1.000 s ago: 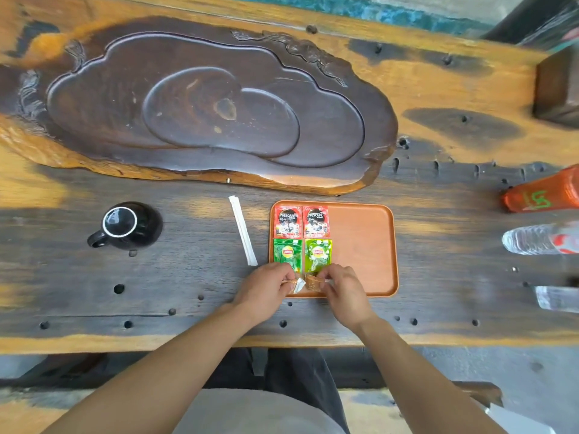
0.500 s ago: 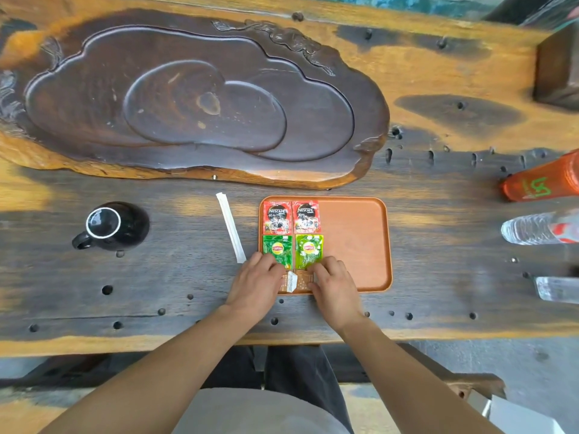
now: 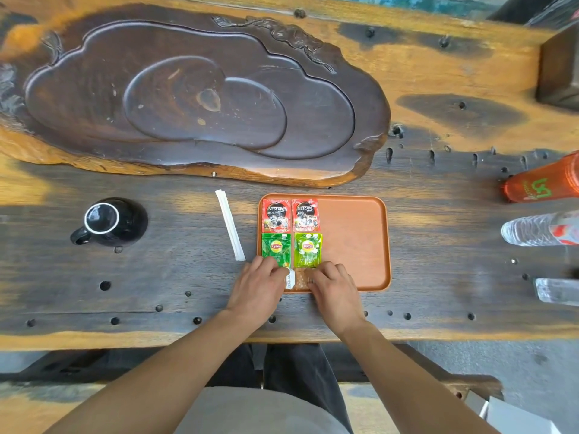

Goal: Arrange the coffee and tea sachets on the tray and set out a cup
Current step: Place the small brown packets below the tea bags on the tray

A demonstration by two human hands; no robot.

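An orange tray [image 3: 354,242] is sitting on the dark wooden desk [image 3: 175,277], near its front edge. Four sachets are lying flat in the tray's left half, packed two by two: a pair of red coffee sachets [image 3: 289,214] side by side at the far end, and just in front of them a dark green tea sachet [image 3: 275,249] beside a lighter green tea sachet [image 3: 308,249]. The edges are nearly touching.

At the tray's near left corner, both hands are resting palm down. The left hand [image 3: 258,288] is lying over the tray's near rim, its fingertips [image 3: 275,267] overlapping the lower edge of the dark green sachet. The right hand [image 3: 336,288] is sitting just beside it, inside the tray. Between them two small packets [image 3: 296,278] are lying flat, a white one and a brownish one; the fingers of both hands are pressing or pinching their ends, though the grip of either hand is too hidden to tell whether it is clenched on a packet or merely laid on it.

A black cup [image 3: 108,220] is standing upright on the desk well to the left of the tray, handle pointing toward the near left. A white paper-wrapped stick [image 3: 230,225] is lying between cup and tray. A large carved wooden board [image 3: 188,95] is filling the far side. At the right edge, an orange bottle [image 3: 542,184] and a clear plastic bottle [image 3: 539,230] are lying on their sides.
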